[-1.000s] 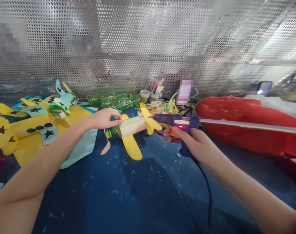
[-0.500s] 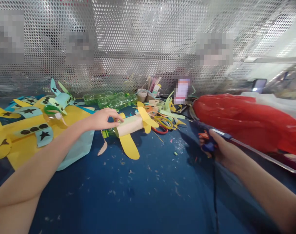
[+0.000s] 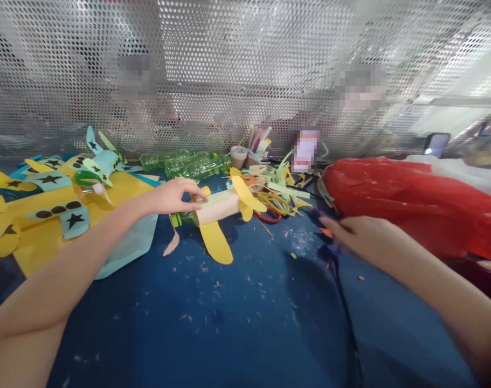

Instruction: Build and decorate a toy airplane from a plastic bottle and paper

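Note:
A toy airplane, made from a green plastic bottle wrapped in pale paper with yellow paper wings, lies on the blue table. My left hand curls over its bottle-neck end, fingertips and thumb against it. A thin pinkish strip hangs from the neck. On the right, my right hand grips a dark blue glue gun with an orange trigger, low over the table. Motion blurs its fingers, and the hand hides part of the gun. A black cord runs from the gun toward the front edge.
Finished-looking yellow and light-blue paper airplanes crowd the left. Green bottles, cups with sticks, paper scraps and red-handled scissors lie behind. A red plastic bag fills the right, before a perforated metal screen.
My right hand has moved slightly left with the glue gun, and the gun has turned, so the clear stick behind it no longer shows. My left hand stays on the airplane.

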A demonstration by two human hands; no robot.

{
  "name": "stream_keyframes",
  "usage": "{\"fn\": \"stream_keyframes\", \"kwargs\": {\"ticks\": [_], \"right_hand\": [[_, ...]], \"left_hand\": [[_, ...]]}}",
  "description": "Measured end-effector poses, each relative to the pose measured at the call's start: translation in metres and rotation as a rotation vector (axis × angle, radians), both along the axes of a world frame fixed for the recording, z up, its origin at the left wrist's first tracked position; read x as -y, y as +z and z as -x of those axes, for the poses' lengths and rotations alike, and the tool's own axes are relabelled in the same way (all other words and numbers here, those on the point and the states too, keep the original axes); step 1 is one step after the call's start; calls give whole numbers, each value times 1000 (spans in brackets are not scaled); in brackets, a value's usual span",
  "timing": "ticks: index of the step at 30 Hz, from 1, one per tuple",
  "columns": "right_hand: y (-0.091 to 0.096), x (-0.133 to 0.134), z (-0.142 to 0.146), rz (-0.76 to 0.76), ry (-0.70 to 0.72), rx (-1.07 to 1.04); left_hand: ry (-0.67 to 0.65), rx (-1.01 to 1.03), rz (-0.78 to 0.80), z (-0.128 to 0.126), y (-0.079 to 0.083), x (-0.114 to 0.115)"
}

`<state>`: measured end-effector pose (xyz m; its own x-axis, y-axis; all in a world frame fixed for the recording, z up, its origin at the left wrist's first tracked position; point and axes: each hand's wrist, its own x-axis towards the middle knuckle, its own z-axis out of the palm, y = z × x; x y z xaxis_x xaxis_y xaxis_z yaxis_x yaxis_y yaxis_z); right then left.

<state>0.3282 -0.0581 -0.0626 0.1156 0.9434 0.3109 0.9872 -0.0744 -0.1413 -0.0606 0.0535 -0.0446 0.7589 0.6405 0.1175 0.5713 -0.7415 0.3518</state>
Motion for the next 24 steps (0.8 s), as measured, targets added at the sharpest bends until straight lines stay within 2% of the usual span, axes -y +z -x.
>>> {"fn": "stream_keyframes", "kwargs": {"ticks": [1,2,5,7,10,15,19,24], "right_hand": [[5,0,19,56,130,-7],[9,-2,39,36,278,-21],[10,-16,96,-162,734,11],[4,-30,121,-206,886,64],[-10,-51,136,-226,921,125],[-29,-66,127,-309,909,138],[-33,-65,122,-403,877,108],[-31,-62,126,-396,852,94]], "left_hand": [[2,3,2,0,0,0],[2,3,3,-1,1,1],[-8,-4,-8,-2,1,3],[-21,-6,-23,-2,2,4],[-27,-10,-36,-3,2,5],[-48,5,-34,-4,2,6],[-54,8,-44,-4,2,6],[-72,-11,-56,-5,4,8]]}}
